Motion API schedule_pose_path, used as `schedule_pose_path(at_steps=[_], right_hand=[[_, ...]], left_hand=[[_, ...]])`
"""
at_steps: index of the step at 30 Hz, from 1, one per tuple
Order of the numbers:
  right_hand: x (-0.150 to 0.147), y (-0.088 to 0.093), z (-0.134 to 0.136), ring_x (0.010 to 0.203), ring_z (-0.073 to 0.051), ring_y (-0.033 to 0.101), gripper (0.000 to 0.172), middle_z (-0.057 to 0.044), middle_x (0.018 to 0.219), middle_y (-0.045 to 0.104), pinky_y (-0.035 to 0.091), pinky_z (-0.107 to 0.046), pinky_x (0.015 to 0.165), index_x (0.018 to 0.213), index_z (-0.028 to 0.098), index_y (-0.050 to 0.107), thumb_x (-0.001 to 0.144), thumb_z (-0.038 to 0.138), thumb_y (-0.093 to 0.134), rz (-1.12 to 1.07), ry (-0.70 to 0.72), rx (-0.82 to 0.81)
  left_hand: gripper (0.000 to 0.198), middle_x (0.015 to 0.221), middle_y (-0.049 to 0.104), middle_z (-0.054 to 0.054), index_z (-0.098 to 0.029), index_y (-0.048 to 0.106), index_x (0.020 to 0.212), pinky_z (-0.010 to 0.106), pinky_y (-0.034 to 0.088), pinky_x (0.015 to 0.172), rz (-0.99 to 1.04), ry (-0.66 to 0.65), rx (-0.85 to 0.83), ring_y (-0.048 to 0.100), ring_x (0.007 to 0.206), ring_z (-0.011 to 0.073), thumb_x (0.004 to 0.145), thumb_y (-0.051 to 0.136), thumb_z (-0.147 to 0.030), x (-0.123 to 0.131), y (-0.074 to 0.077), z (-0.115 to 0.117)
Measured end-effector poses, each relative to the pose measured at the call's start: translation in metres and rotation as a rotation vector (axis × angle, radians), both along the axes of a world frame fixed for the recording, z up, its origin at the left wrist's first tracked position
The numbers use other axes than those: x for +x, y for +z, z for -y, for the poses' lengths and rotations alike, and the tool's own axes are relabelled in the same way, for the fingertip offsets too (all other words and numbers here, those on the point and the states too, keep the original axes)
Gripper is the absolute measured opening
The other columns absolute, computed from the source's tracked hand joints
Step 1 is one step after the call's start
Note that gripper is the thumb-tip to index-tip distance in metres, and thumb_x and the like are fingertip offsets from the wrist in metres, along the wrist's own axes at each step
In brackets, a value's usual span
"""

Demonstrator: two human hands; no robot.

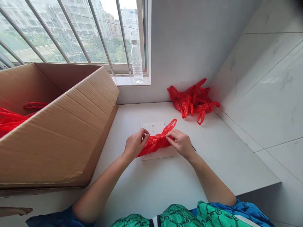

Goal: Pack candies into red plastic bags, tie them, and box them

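Observation:
A bunched red plastic bag lies across a white printed sheet on the white counter. My left hand is closed on the bag's left end. My right hand pinches its right part, just below a loop handle that sticks up. Both hands grip the same bag, a short span of gathered plastic between them.
A large open cardboard box with red bags inside fills the left side. A pile of tied red bags sits in the back right corner against the tiled wall. A clear water bottle stands on the window sill.

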State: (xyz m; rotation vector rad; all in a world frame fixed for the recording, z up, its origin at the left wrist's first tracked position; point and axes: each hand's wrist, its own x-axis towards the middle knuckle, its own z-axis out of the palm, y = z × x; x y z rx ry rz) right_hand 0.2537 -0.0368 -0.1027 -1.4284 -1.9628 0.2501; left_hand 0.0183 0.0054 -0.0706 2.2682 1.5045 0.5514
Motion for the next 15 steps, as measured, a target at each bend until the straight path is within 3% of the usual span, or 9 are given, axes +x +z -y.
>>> schedule_pose_path(at_steps=[3,5,7,10,12,15], right_hand=[[-0.003,0.001,0.001,0.083,-0.018,0.063,0.012,-0.001,0.092,0.072,0.043,-0.028,0.069,0.094,0.024,0.064,0.092,0.015,0.056,-0.037,0.014,-0.051],[-0.005,0.001,0.003,0.082,-0.018,0.065,0.010,-0.001,0.094,0.072,0.044,-0.029,0.070,0.097,0.023,0.062,0.091,0.016,0.058,-0.064,0.045,-0.130],[-0.006,-0.001,0.005,0.082,-0.018,0.065,0.012,-0.001,0.097,0.072,0.046,-0.029,0.071,0.102,0.023,0.061,0.090,0.025,0.064,-0.101,0.081,-0.194],[-0.004,0.000,0.003,0.079,-0.017,0.064,0.013,0.000,0.094,0.071,0.046,-0.029,0.069,0.100,0.024,0.063,0.089,0.030,0.068,-0.132,0.143,-0.211],[0.003,0.002,0.001,0.076,-0.015,0.062,0.005,0.000,0.091,0.069,0.046,-0.028,0.068,0.096,0.024,0.065,0.093,0.026,0.063,-0.190,0.153,-0.177],[0.017,0.009,-0.002,0.077,-0.015,0.061,0.010,-0.001,0.091,0.066,0.047,-0.028,0.067,0.099,0.025,0.067,0.096,0.025,0.057,-0.337,0.090,-0.096]], left_hand=[[0.023,0.099,0.067,-0.002,-0.025,0.059,0.104,0.025,0.038,0.060,-0.023,-0.167,0.088,0.059,0.069,0.0126,0.094,0.054,-0.045,0.008,0.001,0.004],[0.020,0.099,0.067,-0.002,-0.025,0.062,0.099,0.024,0.036,0.057,-0.092,-0.297,0.071,0.060,0.072,0.0134,0.091,0.059,-0.043,0.015,-0.005,0.006],[0.017,0.091,0.067,-0.002,-0.023,0.063,0.092,0.024,0.036,0.057,-0.117,-0.344,0.050,0.060,0.069,0.0132,0.093,0.057,-0.039,0.019,-0.011,0.006],[0.019,0.086,0.067,-0.002,-0.022,0.063,0.087,0.024,0.038,0.059,-0.038,-0.329,0.064,0.058,0.066,0.0121,0.096,0.052,-0.035,0.018,-0.013,0.001],[0.019,0.084,0.067,-0.001,-0.021,0.062,0.083,0.024,0.041,0.061,0.074,-0.289,0.083,0.058,0.067,0.0122,0.095,0.053,-0.032,0.011,-0.006,-0.006],[0.017,0.082,0.068,-0.001,-0.021,0.063,0.084,0.024,0.046,0.065,0.264,-0.168,0.075,0.061,0.072,0.0130,0.095,0.055,-0.032,-0.009,0.008,-0.015]])
